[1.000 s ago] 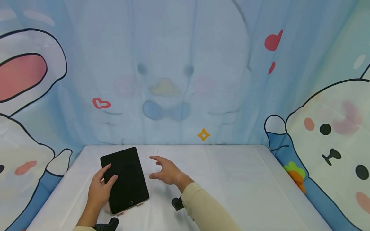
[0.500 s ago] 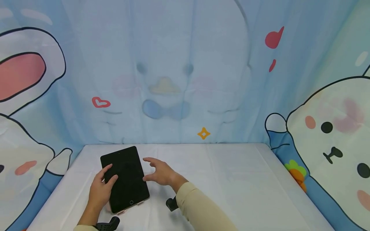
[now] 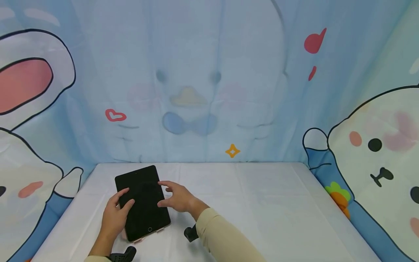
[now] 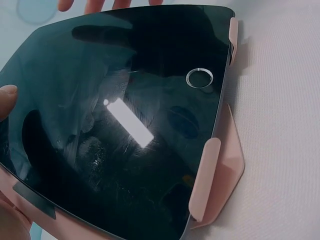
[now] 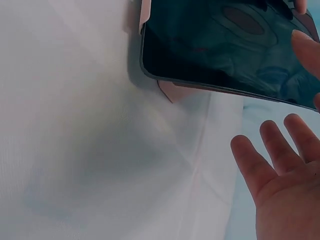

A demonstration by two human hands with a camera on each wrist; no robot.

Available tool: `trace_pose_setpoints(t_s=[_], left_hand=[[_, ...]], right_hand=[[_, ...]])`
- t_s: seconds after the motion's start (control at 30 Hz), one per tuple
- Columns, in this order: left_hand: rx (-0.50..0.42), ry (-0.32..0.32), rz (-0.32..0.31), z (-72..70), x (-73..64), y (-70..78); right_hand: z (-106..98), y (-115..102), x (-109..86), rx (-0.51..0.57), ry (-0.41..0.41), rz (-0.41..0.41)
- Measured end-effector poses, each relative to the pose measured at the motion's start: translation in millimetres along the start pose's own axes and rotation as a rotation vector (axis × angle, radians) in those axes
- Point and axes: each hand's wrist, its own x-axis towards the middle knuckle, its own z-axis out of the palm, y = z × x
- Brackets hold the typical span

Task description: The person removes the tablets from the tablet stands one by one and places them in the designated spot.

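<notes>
A black tablet (image 3: 144, 203) with a round home button leans on a pink stand (image 4: 204, 180), whose small lips catch its lower edge. My left hand (image 3: 112, 220) holds the tablet's left side, its thumb and a fingertip over the screen's edge; the other fingers are mostly hidden. At the opposite edge is my right hand (image 3: 180, 196), thumb and index finger spread over the tablet's border. In the right wrist view, the right hand's other fingers (image 5: 252, 165) are extended, apart from the tablet. Whether its thumb touches the glass, I cannot tell.
The table (image 3: 255, 218) wears a white cloth. Behind it hangs a blue curtain (image 3: 190, 43) with cartoon animals. Black devices sit at both wrists, including a wrist camera (image 3: 191, 233) under the right sleeve.
My right hand has moved left, from beside the tablet to its right edge. The left hand and the tablet stay practically where they were.
</notes>
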Motion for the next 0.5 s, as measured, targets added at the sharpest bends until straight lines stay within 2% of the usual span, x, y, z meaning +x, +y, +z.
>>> trace_pose_setpoints(t_s=[0.2,0.5], left_hand=[[0.009,0.007,0.005,-0.2,0.2,-1.3],[-0.008,0.008,0.006,-0.6,0.7,-2.1]], right_hand=[[0.8,-1.4,1.5,-0.005,-0.02,-0.027],[3.1,0.4,5.3,0.022,-0.026,-0.019]])
